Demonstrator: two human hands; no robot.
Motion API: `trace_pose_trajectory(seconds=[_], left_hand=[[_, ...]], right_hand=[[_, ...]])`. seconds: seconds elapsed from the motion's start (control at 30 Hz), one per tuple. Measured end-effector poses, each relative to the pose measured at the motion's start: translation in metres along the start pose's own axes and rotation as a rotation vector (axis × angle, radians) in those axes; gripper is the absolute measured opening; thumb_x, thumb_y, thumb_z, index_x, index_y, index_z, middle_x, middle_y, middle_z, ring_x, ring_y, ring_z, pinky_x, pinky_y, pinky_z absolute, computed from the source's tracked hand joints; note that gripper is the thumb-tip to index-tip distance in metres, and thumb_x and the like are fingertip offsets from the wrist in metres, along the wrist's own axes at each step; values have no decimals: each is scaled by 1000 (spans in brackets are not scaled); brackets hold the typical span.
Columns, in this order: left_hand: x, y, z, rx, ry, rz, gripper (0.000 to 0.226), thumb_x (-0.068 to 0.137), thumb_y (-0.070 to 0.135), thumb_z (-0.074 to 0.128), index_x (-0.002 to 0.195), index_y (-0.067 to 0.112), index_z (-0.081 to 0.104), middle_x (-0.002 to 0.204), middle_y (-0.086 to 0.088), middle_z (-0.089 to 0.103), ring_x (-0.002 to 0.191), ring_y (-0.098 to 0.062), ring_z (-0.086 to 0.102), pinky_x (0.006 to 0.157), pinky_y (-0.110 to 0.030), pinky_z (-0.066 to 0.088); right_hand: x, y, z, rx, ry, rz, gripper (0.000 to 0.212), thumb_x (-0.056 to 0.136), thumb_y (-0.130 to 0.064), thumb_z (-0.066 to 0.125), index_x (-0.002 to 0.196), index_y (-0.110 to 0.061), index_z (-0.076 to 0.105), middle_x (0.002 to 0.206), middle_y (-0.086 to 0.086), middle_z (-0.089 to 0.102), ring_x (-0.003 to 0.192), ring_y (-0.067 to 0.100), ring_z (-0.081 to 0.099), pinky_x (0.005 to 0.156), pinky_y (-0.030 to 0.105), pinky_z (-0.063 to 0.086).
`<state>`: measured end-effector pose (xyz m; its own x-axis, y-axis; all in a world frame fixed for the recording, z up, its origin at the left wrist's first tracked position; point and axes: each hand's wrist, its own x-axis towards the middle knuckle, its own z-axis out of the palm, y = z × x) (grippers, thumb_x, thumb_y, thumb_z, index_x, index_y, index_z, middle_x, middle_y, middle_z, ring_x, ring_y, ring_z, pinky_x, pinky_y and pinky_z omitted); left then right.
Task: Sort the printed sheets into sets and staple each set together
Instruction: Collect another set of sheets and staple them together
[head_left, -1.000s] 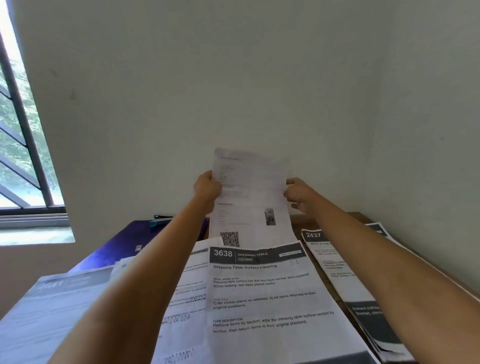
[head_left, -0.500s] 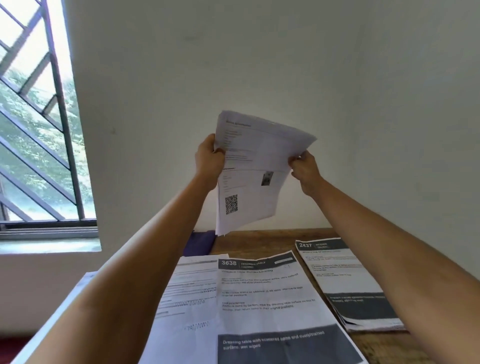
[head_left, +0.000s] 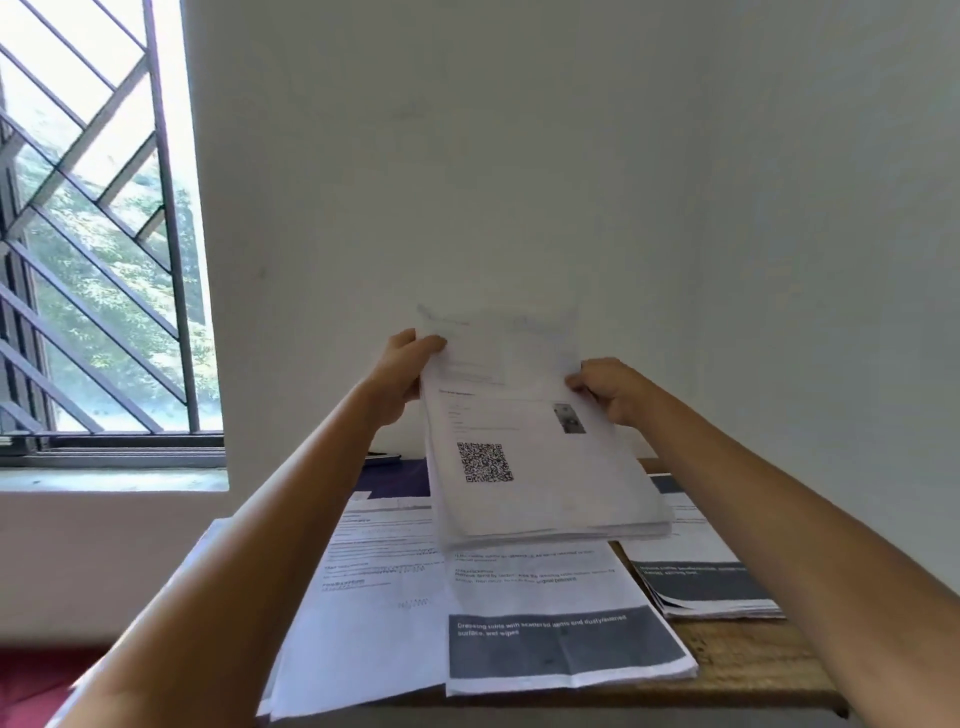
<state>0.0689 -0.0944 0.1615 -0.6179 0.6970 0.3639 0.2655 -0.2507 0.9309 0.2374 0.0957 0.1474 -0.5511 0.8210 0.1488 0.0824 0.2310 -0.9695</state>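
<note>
Held sheets (head_left: 540, 457): white, black QR square.
Sheet on table (head_left: 561, 618): white, grey band.
Table (head_left: 748, 654): brown wood.
Window grille (head_left: 104, 218): dark diagonal bars.

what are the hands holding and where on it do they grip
A stack of white printed sheets with a QR code, held by both hands: the left hand grips its upper left edge, the right hand its upper right edge.

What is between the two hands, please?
In the head view, the held set of sheets spans between the left hand and the right hand; both hold its side edges.
</note>
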Motion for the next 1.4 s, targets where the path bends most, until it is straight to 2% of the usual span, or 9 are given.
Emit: trace_pose_trajectory(seconds=[0.13, 0.27, 0.33, 0.47, 0.7, 0.93, 1.03, 1.2, 1.4], left_hand=[[-9, -37, -4, -293, -32, -205, 28, 100, 28, 47, 109, 5, 60, 93, -12, 68, 78, -22, 66, 61, -31, 56], [-17, -80, -3, -400, 3, -393, 40, 99, 35, 45, 122, 3, 57, 97, -18, 66, 83, -30, 64, 63, -38, 51], [-20, -97, -1, -402, 39, -391, 40, 101, 30, 44, 132, 5, 50, 102, -17, 65, 84, -29, 64, 61, -39, 52], [-28, -121, 6, -450, 73, -400, 27, 103, 20, 42, 128, 11, 49, 97, -13, 64, 83, -28, 64, 58, -43, 54], [-35, -153, 13, -459, 63, -394, 16, 102, 19, 43, 110, 18, 57, 105, -14, 64, 89, -31, 63, 72, -49, 53], [-38, -174, 12, -450, 38, -419, 34, 99, 29, 48, 123, 6, 57, 102, -16, 69, 88, -32, 68, 65, -42, 57], [-34, -177, 10, -443, 44, -332, 31, 100, 32, 49, 120, 13, 62, 107, -14, 71, 95, -31, 68, 75, -46, 58], [-33, -181, 7, -398, 19, -200, 30, 102, 27, 45, 127, 21, 60, 115, -13, 67, 99, -30, 65, 83, -48, 58], [-34, -180, 8, -395, 54, -204, 22, 101, 26, 47, 114, 27, 65, 102, -6, 70, 89, -23, 66, 73, -41, 60]], right_hand=[[-6, 26, 12, -100, -116, 212, 13, 96, 1, 49, 85, -2, 55, 81, 13, 56, 69, 24, 53, 65, 38, 46], [-11, 65, 22, -112, -160, 292, 10, 96, 2, 46, 94, 2, 56, 88, 15, 59, 74, 27, 56, 69, 42, 49], [-11, 85, 22, -96, -157, 289, 17, 94, 5, 49, 109, 7, 57, 102, 19, 62, 84, 31, 59, 78, 45, 52], [-11, 113, 19, -89, -183, 254, 29, 89, 10, 51, 117, 9, 58, 117, 21, 63, 100, 34, 62, 88, 47, 52], [-10, 139, 22, -33, -139, 110, 12, 95, -3, 52, 104, -6, 59, 107, 11, 65, 95, 26, 62, 79, 39, 53], [-8, 164, 29, 108, 3, -41, 16, 90, 2, 59, 84, -13, 61, 87, 7, 66, 76, 21, 63, 70, 36, 50], [-7, 165, 29, 151, 10, -50, 16, 89, 4, 60, 83, -12, 61, 83, 5, 65, 73, 20, 62, 64, 29, 47], [-10, 164, 31, 223, 23, -73, 16, 87, 6, 61, 85, -9, 64, 81, 3, 67, 74, 20, 63, 70, 37, 51], [-13, 166, 36, 262, 203, -212, 19, 82, -2, 71, 81, -20, 67, 77, 3, 62, 75, 21, 58, 73, 40, 54]])
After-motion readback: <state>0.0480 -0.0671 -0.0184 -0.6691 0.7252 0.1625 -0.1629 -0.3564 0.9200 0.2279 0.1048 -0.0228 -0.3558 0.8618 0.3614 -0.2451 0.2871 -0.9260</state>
